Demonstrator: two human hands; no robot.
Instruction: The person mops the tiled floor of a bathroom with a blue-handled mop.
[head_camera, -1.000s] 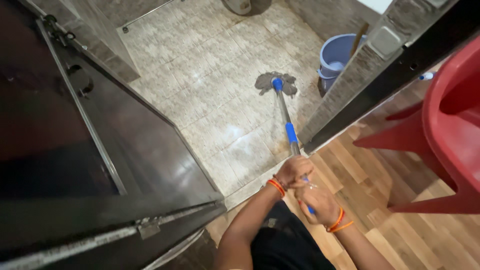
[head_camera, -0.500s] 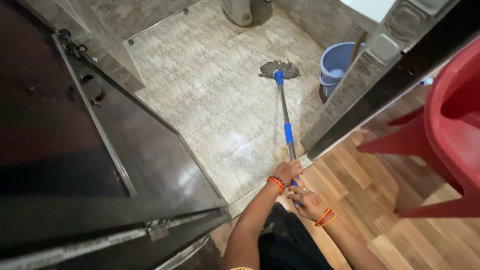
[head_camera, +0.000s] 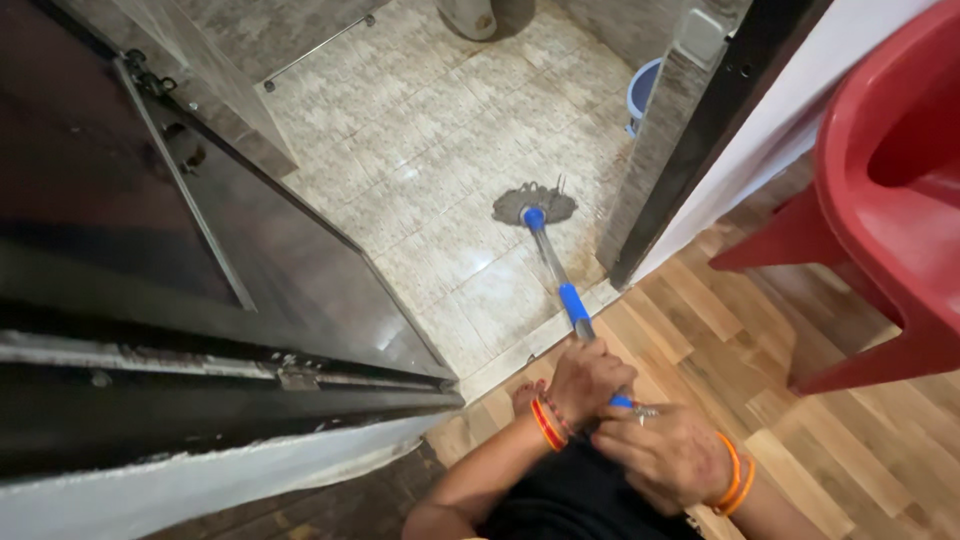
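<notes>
Gripping the mop handle (head_camera: 560, 290) with both hands, the person is standing at the doorway. The left hand (head_camera: 585, 378) is clenching the shaft higher up toward the mop, and the right hand (head_camera: 665, 450) is closing round its near end, just behind the left. The grey stringy mop head (head_camera: 533, 203) is lying flat on the tiled bathroom floor (head_camera: 420, 140), a little inside the threshold and near the door frame (head_camera: 700, 150) on the right. Open tile is stretching beyond and to the left of it. The dark glossy door (head_camera: 180, 250) is standing open on the left, narrowing the passage. A pale blue bucket (head_camera: 643, 90) is peeking from behind the frame. Wood-grain planks (head_camera: 800, 420) are covering the near floor, where a red plastic chair (head_camera: 890, 200) is crowding the right edge.
</notes>
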